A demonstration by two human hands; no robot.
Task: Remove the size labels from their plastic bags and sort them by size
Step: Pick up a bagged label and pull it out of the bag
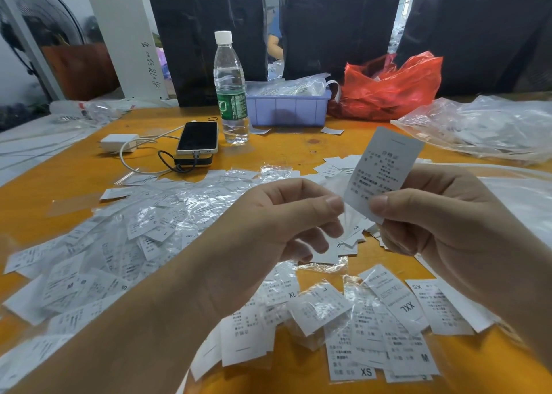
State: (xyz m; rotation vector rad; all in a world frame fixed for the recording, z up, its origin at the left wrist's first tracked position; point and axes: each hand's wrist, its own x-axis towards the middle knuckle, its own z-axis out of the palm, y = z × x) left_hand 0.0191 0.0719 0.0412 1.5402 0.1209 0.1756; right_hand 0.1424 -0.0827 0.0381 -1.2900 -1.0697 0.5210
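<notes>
My right hand pinches the lower edge of a white size label between thumb and fingers and holds it upright above the table. My left hand is just left of it, fingers curled, thumb tip close to the label's bottom corner; whether it touches the label I cannot tell. Below my hands lie loose labels marked XS, M, XXL, XL and L. A big heap of labels in clear plastic bags spreads over the left of the orange table.
At the back stand a water bottle, a phone on a power bank with cables and a white charger, a purple bin of bagged labels and a red plastic bag. Clear plastic bags pile at the right.
</notes>
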